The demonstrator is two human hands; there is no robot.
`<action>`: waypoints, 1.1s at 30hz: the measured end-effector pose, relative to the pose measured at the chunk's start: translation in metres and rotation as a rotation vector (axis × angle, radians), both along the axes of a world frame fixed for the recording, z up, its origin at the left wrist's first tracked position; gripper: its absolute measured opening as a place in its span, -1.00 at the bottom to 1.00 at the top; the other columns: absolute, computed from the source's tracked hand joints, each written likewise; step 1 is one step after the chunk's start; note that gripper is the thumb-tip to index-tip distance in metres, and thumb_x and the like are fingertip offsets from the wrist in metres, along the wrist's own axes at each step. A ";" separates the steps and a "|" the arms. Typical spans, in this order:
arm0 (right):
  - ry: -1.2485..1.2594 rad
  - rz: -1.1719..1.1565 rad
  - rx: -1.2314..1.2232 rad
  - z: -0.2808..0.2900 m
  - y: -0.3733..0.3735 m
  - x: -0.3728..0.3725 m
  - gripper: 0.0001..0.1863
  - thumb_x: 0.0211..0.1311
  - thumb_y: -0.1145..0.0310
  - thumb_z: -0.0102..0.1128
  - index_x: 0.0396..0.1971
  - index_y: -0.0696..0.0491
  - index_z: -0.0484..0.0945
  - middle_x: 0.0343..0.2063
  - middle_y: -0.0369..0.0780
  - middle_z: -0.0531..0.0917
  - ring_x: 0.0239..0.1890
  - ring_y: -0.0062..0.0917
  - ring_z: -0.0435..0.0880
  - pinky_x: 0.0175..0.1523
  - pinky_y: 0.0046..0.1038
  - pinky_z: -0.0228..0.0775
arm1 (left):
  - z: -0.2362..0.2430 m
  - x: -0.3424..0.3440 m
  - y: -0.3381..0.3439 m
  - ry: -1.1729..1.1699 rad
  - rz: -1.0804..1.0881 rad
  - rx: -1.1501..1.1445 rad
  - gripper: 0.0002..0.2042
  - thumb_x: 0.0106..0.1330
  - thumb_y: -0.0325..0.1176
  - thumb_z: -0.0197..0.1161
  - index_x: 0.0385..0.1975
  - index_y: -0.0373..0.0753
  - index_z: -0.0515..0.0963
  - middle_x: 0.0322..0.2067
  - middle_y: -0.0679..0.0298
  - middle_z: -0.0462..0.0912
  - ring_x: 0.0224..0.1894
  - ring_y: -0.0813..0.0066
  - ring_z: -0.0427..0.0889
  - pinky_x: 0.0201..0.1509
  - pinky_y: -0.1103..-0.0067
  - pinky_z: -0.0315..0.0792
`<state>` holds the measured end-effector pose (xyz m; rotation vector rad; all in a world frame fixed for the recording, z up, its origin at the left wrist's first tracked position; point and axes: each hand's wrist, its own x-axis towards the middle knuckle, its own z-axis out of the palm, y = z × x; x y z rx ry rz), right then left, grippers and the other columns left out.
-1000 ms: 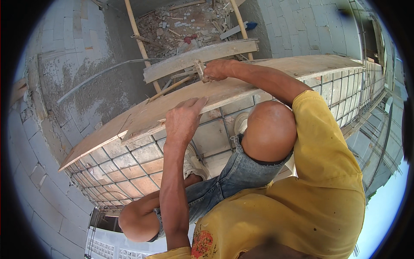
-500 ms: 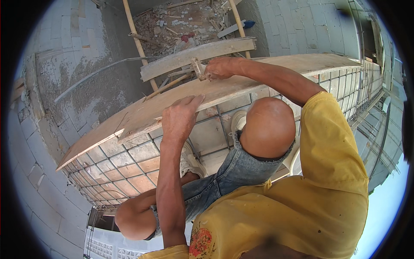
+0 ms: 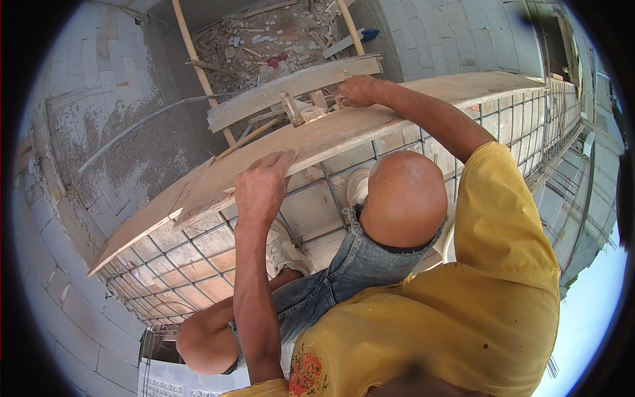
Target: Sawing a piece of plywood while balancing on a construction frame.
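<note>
A long plywood board (image 3: 331,135) stands on edge along a cage of thin steel bars (image 3: 324,173). My left hand (image 3: 263,188) grips its near edge, fingers bent over the top face. Past the board's far side, my right hand (image 3: 360,91) is closed with its fingers curled down. Whatever those fingers hold is hidden or too small to name. A short wooden block (image 3: 292,110) sticks up at the board's far edge, left of my right hand. Between the two, a smaller wood piece (image 3: 319,100) shows.
Beyond the board, a rough plank (image 3: 294,89) lies across two upright poles (image 3: 193,56), (image 3: 350,28). Rubble (image 3: 264,40) covers the floor far below. Block walls (image 3: 99,142) stand on both sides. My knees and shoes are over the steel bars.
My right hand has shifted right along the board's far edge, away from the wooden block. A smaller wood piece now shows between them. My left hand keeps its grip; the view has shifted slightly.
</note>
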<state>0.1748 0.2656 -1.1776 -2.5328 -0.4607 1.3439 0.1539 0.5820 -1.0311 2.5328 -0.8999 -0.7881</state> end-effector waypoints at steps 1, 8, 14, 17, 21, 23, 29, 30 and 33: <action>0.002 -0.003 -0.003 -0.004 0.001 -0.002 -0.78 0.28 0.25 0.17 -0.13 -0.10 0.68 -0.13 -0.12 0.71 0.01 -0.20 0.65 0.12 -0.18 0.43 | -0.001 -0.001 -0.001 0.002 -0.003 -0.003 -0.56 0.09 -0.43 0.37 0.03 0.01 0.57 -0.08 0.34 0.69 -0.07 0.25 0.68 -0.12 0.34 0.60; 0.005 0.095 -0.003 -0.017 0.022 0.008 -0.74 0.28 0.24 0.17 -0.08 -0.05 0.64 -0.11 -0.12 0.70 0.01 -0.18 0.65 0.10 -0.18 0.45 | -0.003 -0.001 0.002 0.000 0.007 -0.012 -0.57 0.10 -0.44 0.36 0.03 0.02 0.57 -0.06 0.35 0.69 -0.04 0.26 0.68 -0.09 0.36 0.60; -0.057 0.122 0.027 -0.029 0.020 0.006 -0.78 0.26 0.27 0.16 -0.14 -0.06 0.66 -0.15 -0.13 0.71 -0.04 -0.16 0.66 0.07 -0.17 0.46 | 0.000 0.001 -0.002 0.010 0.010 -0.013 -0.57 0.10 -0.45 0.35 0.03 0.01 0.57 -0.06 0.35 0.68 -0.03 0.26 0.67 -0.08 0.35 0.60; -0.056 0.125 0.051 -0.029 0.024 0.009 -0.80 0.26 0.30 0.13 -0.21 -0.03 0.67 -0.20 -0.11 0.72 -0.08 -0.15 0.67 0.04 -0.15 0.47 | 0.000 0.001 0.000 0.012 0.012 -0.010 -0.58 0.10 -0.44 0.35 0.02 0.00 0.57 -0.06 0.34 0.68 -0.04 0.26 0.67 -0.08 0.34 0.60; 0.008 0.150 0.040 -0.015 0.040 0.017 -0.79 0.25 0.34 0.08 -0.28 0.08 0.66 -0.24 -0.05 0.72 -0.13 -0.12 0.69 0.01 -0.14 0.48 | -0.001 -0.001 0.003 0.010 0.013 -0.006 -0.58 0.10 -0.44 0.35 0.02 0.00 0.57 -0.08 0.34 0.68 -0.04 0.26 0.67 -0.09 0.34 0.60; 0.000 0.157 0.035 -0.009 0.043 0.016 -0.79 0.23 0.35 0.10 -0.28 0.11 0.66 -0.25 -0.02 0.71 -0.13 -0.12 0.69 0.00 -0.14 0.48 | -0.002 -0.002 0.001 0.005 0.011 -0.011 -0.58 0.10 -0.43 0.35 0.02 0.00 0.57 -0.08 0.34 0.69 -0.04 0.26 0.67 -0.09 0.34 0.60; 0.074 0.080 0.104 -0.003 0.037 0.016 -0.81 0.12 0.39 0.15 -0.32 0.13 0.66 -0.26 -0.03 0.71 -0.14 -0.15 0.70 -0.01 -0.18 0.48 | -0.003 -0.001 0.003 -0.003 0.009 -0.020 -0.58 0.09 -0.43 0.35 0.01 0.00 0.57 -0.11 0.34 0.69 -0.05 0.27 0.68 -0.10 0.34 0.59; 0.084 0.077 0.119 -0.005 0.036 0.015 -0.82 0.10 0.41 0.15 -0.33 0.13 0.67 -0.26 -0.04 0.72 -0.14 -0.16 0.70 -0.02 -0.20 0.48 | -0.003 -0.001 0.002 -0.006 0.013 -0.015 -0.58 0.09 -0.43 0.35 0.01 0.00 0.57 -0.11 0.34 0.69 -0.06 0.27 0.68 -0.11 0.34 0.59; 0.087 0.006 0.192 -0.004 0.029 0.011 -0.79 0.08 0.42 0.13 -0.32 0.12 0.68 -0.25 -0.06 0.72 -0.14 -0.19 0.69 -0.01 -0.23 0.47 | -0.001 -0.002 0.001 0.003 0.008 -0.018 -0.58 0.09 -0.43 0.35 0.01 0.01 0.58 -0.10 0.34 0.69 -0.05 0.27 0.68 -0.11 0.34 0.59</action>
